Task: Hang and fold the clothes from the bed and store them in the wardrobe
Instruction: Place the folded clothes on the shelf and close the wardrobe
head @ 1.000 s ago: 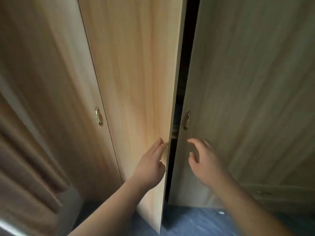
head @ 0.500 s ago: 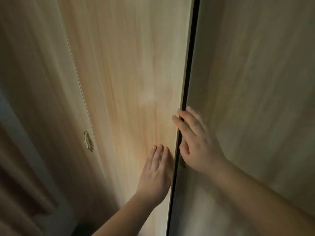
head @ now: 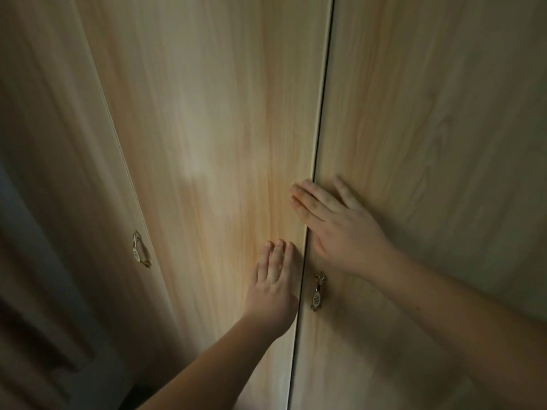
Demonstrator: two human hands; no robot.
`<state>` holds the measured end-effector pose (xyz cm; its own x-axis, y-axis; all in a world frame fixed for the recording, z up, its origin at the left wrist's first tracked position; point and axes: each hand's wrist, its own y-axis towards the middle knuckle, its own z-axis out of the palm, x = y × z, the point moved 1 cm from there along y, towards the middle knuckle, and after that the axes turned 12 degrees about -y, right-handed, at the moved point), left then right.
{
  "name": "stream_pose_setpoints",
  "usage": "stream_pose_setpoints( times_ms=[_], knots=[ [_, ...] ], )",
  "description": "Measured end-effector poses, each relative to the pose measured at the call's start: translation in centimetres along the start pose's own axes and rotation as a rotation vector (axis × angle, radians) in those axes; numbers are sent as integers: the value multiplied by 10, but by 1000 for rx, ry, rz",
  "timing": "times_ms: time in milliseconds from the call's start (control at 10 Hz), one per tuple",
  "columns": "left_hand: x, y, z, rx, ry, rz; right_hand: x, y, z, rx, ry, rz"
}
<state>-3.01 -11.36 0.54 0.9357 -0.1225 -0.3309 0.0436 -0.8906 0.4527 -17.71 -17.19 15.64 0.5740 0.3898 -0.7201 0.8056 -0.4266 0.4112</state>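
**A:** Pale wood right across: the wardrobe fills the view, 3 door panels side by side.

**B:** Both hands are on it. The left hand lies flat on the middle door, fingers straight and together, gripping nothing, just left of the seam.

**A:** The right hand sits higher, fingers stretched flat across that thin dark seam, palm on the right door.

**B:** 2 brass handles: the right handle just under the right palm, the left handle on the left door, well apart from both hands.

**A:** Dim folds far left, possibly a curtain; too dark to be sure.
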Motion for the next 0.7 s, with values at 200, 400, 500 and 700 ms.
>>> stream_pose_setpoints(
  times_ms=[200,400,500,700],
  knots=[
    [1,7,2,66,26,-6,3,2,11,-12,-12,19],
    [-1,4,-17,168,-50,-24,11,1,1,41,-3,82],
    [-1,-5,-45,235,-121,-18,28,-12,-13,127,120,162],
    [7,-68,-104,336,-159,-79,75,-82,-53,308,348,439]
  ],
)
